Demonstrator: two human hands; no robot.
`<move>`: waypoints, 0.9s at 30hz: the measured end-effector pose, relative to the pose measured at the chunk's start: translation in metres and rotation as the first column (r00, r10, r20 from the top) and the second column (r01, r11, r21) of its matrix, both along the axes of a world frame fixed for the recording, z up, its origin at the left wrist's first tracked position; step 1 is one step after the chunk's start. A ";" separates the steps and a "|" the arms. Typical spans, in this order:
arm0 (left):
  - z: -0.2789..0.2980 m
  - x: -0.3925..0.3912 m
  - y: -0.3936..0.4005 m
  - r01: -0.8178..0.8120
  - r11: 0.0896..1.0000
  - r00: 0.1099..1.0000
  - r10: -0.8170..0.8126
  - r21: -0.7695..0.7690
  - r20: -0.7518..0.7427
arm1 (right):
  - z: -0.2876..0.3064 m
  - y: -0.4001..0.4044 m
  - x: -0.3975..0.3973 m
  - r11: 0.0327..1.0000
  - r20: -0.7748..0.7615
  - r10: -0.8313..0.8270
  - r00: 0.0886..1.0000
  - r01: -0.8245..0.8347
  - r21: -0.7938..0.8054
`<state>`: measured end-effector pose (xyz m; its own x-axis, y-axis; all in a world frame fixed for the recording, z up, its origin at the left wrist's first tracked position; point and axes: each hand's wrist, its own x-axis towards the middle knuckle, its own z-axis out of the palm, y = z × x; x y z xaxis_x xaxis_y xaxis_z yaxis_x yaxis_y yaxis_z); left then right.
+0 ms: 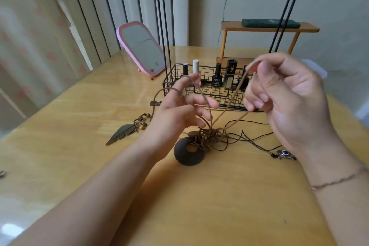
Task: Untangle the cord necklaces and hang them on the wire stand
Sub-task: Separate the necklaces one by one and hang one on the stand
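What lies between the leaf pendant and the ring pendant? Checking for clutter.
In the head view, the left hand and wrist cross above bare table there.

L hand (177,110) hooks brown cord (231,104) loop; R hand (283,94) pinches it, raised over knot (209,136) by ring pendant (188,152) on table (199,195).

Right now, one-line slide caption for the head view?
Left hand and right hand lift brown cord loops from a knot beside the ring pendant.
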<state>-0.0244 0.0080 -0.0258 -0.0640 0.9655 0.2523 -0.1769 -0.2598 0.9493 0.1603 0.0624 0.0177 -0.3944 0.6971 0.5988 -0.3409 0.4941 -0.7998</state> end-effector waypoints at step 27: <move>-0.001 0.001 -0.002 0.274 0.944 0.893 -0.178 -0.185 0.414 | -0.041 -0.014 -0.041 0.880 0.640 -0.460 0.615 0.223 0.419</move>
